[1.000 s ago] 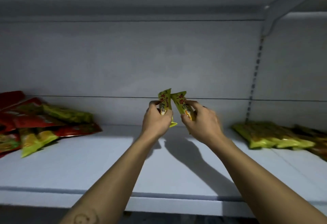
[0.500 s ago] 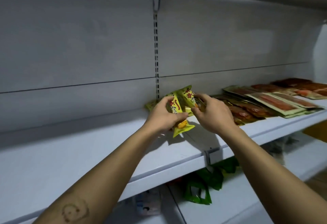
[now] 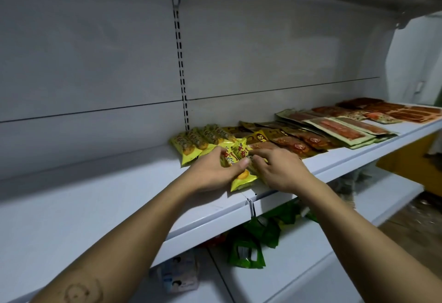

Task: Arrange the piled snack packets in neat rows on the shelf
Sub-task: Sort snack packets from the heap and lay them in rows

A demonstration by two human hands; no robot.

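Head view. Left hand (image 3: 212, 171) grips one of two yellow packets (image 3: 242, 179), thumb laid across its front, fingers curled behind. Right hand (image 3: 282, 171) has its fingers bent down onto the other, which is mostly hidden. Both packets lie on the shelf (image 3: 119, 195), just in front of the row of yellow packets (image 3: 191, 145). Half a second ago they were held higher, off the board.

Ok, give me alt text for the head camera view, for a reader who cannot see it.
Two bare hands, the left hand and right hand, hold yellow snack packets at the front of a white shelf, beside a row of matching yellow packets. Flat brown and red packets lie further right along it.
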